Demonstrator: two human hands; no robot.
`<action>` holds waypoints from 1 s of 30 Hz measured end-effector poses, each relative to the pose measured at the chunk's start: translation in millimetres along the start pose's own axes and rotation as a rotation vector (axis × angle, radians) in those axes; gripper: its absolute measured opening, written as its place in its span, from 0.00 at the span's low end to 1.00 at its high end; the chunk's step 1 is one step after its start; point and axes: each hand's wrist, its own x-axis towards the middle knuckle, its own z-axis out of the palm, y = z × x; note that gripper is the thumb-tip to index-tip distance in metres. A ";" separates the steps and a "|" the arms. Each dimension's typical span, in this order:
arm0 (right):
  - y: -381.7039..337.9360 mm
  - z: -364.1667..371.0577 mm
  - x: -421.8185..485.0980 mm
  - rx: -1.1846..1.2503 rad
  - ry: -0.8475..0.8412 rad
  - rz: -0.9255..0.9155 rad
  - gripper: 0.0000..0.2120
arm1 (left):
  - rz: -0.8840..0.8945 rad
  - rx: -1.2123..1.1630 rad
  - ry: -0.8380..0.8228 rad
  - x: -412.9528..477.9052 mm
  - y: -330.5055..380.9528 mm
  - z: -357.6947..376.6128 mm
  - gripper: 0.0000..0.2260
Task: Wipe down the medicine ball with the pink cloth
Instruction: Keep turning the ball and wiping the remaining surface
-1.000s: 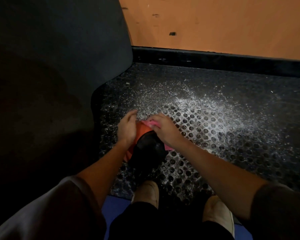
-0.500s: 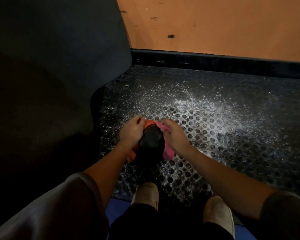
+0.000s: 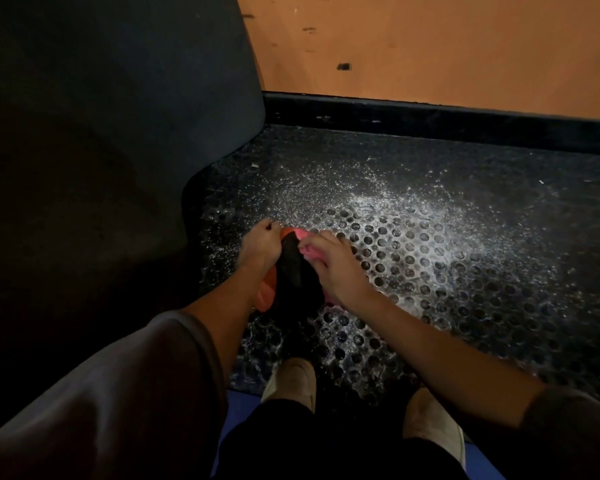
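Altogether one medicine ball (image 3: 296,275), one pink cloth (image 3: 307,250) (left hand (image 3: 258,252), right hand (image 3: 337,271))

Left hand (image 3: 258,249): centre of frame, fingers curled over the medicine ball's (image 3: 295,271) left side.
Right hand (image 3: 338,268): just to the right, fingers bunched round the pink cloth (image 3: 308,251).
Forearms (image 3: 430,344): bare, stretched forward from the lower corners.

The floor is a black rubber mat (image 3: 465,306) punched with round holes, dusted with white powder (image 3: 378,209) across its middle. A black-and-orange medicine ball (image 3: 293,271) sits on the mat, and two light-coloured shoes (image 3: 291,382) stand at its near edge, beside a blue strip (image 3: 238,410).
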 end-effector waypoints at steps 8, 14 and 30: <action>8.0 5.1 4.5 0.111 0.057 0.179 0.05 | -0.040 -0.076 0.028 -2.1 -2.6 -2.9 0.14; 3.5 9.6 -16.8 0.074 -0.001 -0.023 0.11 | -0.111 -0.268 0.091 1.1 -21.9 -9.1 0.12; -40.3 -1.8 44.5 0.001 -0.155 -0.010 0.16 | -0.005 -0.118 0.052 -13.0 -25.6 -12.7 0.18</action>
